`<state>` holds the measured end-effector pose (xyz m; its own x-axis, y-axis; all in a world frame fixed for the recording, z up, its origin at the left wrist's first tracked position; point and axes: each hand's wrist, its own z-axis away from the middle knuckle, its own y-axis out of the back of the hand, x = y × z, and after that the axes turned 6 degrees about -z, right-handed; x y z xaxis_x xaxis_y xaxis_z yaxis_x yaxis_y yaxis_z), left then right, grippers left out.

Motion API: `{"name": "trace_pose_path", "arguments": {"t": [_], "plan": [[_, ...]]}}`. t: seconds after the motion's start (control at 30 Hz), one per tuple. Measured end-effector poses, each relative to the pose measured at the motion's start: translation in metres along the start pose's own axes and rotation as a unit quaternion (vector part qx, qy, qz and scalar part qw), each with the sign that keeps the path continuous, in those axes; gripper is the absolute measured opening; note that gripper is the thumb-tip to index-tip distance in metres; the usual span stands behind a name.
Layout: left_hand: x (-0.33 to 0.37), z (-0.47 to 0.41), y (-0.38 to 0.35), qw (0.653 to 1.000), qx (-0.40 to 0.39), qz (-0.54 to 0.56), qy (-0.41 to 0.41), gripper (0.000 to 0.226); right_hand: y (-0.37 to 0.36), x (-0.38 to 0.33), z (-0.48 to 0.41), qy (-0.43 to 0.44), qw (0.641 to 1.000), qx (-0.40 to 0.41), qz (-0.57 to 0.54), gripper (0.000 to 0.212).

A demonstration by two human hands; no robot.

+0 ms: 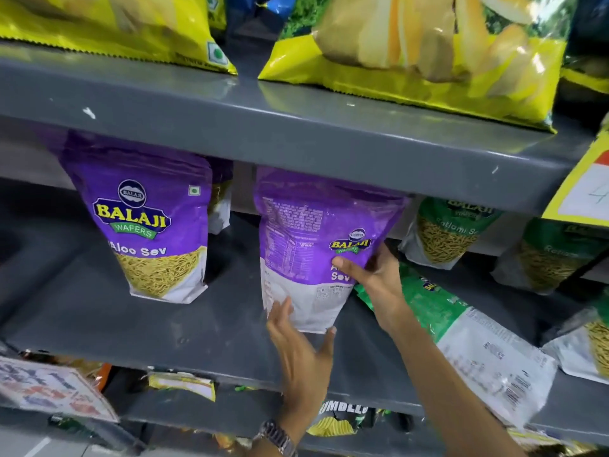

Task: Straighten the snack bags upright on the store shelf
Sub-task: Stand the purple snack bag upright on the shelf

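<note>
On the middle shelf (99,311), both hands, left (301,354) spread, right (375,278) clasping, steady a purple bag (313,232) near upright, while a green bag (461,324) beside it lies flat.

Bare shelf (99,308) between purple bags; fallen green bag (461,328) rightward.

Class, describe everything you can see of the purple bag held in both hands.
The purple bag is a glossy pouch, purple above and white below, its printed back facing out with a Balaji logo. It stands upright on the grey shelf. The left hand steadies its bottom edge; the right hand grips its right side.
</note>
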<state>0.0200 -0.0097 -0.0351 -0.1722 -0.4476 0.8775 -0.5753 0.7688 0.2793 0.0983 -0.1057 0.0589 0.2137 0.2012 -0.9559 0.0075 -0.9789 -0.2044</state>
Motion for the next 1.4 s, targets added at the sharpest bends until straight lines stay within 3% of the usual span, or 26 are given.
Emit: {"name": "trace_pose_path", "arguments": {"t": [0.1,0.2,0.3,0.47,0.57,0.67,0.77,0.9,0.97,1.13,1.23,1.4], "plan": [[0.007,-0.004,-0.004,0.999,-0.028,0.007,0.016,0.094,-0.010,0.005,0.010,0.030,0.998,0.056,0.026,0.042],[0.011,-0.016,-0.007,0.995,-0.035,-0.056,0.073,0.119,-0.024,0.009,0.028,0.057,0.977,0.133,0.156,0.038],[0.007,-0.025,-0.006,0.987,-0.093,-0.073,0.111,0.123,-0.038,0.002,0.050,0.078,0.959,0.141,0.232,0.041],[-0.012,-0.050,0.014,0.981,-0.140,0.049,0.127,0.124,-0.027,-0.008,0.065,0.037,0.998,-0.024,0.036,0.029],[-0.033,-0.070,0.031,0.963,-0.235,0.100,0.082,0.114,-0.012,-0.009,0.047,0.040,0.999,0.000,0.002,0.022],[-0.046,-0.093,0.045,0.956,-0.289,0.045,0.005,0.093,-0.003,-0.001,0.018,0.031,0.998,0.050,0.001,0.038],[-0.051,-0.112,0.053,0.941,-0.336,0.044,0.022,0.076,0.002,0.012,-0.004,-0.014,1.000,0.003,-0.021,0.054],[-0.065,-0.127,0.062,0.923,-0.361,0.112,0.074,0.095,0.004,0.021,-0.013,-0.097,0.990,-0.087,-0.048,0.055],[-0.070,-0.129,0.065,0.921,-0.358,0.128,0.081,0.095,0.004,0.024,-0.009,-0.107,0.989,-0.093,-0.038,0.055],[-0.075,-0.119,0.071,0.936,-0.261,0.204,0.116,0.079,-0.008,0.030,0.009,-0.058,0.998,-0.026,0.001,0.061],[-0.066,-0.112,0.068,0.931,-0.305,0.172,0.106,0.087,-0.017,0.034,0.016,-0.030,0.999,0.020,0.025,0.050],[-0.064,-0.107,0.060,0.955,-0.250,0.138,0.082,0.086,-0.017,0.036,0.021,-0.021,0.997,0.052,0.050,0.038]]}}
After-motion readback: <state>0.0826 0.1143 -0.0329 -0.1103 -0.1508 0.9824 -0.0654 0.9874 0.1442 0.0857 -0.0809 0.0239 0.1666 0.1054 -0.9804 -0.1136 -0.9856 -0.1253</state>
